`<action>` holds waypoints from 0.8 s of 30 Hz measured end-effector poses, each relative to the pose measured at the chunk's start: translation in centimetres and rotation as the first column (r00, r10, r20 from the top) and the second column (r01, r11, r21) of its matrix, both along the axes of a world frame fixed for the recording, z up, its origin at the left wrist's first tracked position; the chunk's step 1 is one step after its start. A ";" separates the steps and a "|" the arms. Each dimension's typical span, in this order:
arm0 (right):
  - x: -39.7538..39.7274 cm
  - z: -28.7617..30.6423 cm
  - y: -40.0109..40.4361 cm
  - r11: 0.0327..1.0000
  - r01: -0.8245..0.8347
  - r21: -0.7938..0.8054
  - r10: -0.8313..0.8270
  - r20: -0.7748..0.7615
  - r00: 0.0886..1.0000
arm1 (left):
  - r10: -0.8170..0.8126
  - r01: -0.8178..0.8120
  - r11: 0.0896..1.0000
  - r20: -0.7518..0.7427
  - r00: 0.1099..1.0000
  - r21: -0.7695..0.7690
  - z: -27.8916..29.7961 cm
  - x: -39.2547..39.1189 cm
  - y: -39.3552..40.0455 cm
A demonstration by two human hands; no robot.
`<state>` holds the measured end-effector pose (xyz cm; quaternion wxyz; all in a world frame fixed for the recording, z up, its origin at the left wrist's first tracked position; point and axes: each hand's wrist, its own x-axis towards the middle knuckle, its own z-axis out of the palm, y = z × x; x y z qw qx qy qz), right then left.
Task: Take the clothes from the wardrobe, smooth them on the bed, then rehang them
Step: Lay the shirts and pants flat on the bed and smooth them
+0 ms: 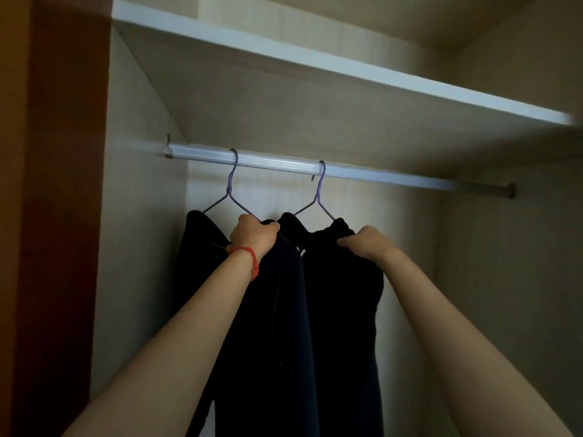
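Observation:
Two dark garments hang side by side in the wardrobe, each on a purple wire hanger hooked over the silver rail (284,164). My left hand (250,234), with a red string round its wrist, grips the right shoulder of the left garment (268,326) just below the left hanger (232,187). My right hand (366,242) grips the top of the right garment (344,310) below the right hanger (318,193). Both hangers sit on the rail.
A white shelf (315,64) runs across above the rail. The brown wardrobe side panel (56,216) stands on the left. The pale back wall (489,279) and the rail's right stretch carry no other hangers.

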<state>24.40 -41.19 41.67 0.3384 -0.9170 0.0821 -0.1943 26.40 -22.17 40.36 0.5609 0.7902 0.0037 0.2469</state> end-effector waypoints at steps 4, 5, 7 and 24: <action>0.5 -0.2 0.9 0.978 -0.095 0.187 0.093 0.022 0.995 | -0.038 0.037 0.996 -0.016 0.999 -0.078 0.6 -0.2 -0.1; 0.6 -0.3 1.2 0.973 -0.099 0.207 0.091 0.051 0.995 | -0.034 0.033 0.993 -0.009 0.999 -0.109 0.7 -0.3 0.0; 0.9 -0.5 1.7 0.964 -0.122 0.234 0.098 0.112 0.989 | -0.019 0.019 0.986 0.005 1.000 -0.167 1.0 -0.4 0.3; -1.1 -1.2 0.3 0.957 -0.153 0.246 0.040 0.411 0.911 | -0.139 0.183 0.974 0.289 0.947 -0.130 3.4 -4.2 -1.4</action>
